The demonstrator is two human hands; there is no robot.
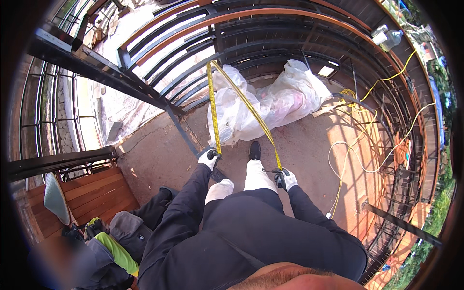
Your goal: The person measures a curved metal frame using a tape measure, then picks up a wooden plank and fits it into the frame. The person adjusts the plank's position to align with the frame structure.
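A yellow tape measure blade (213, 104) stretches between my hands, rising from both and folding over to a peak in front of the railing. My left hand (209, 158), in a white and black glove, is closed on one end of it. Closed too is my gloved right hand (289, 179), at the other end, where a dark piece that looks like the tape's case shows at the fingers. Behind the blade lies a bulky bundle under translucent plastic sheeting (295, 92). My shoes stand on the brown floor (309, 140) just short of the bundle.
A curved metal railing (270, 19) with wooden caps runs round the far and right sides. Yellow cords (346, 162) loop over the floor at right. A dark steel beam (140, 89) crosses at left. Another person (116, 256) is close at lower left, beside wooden boards (99, 193).
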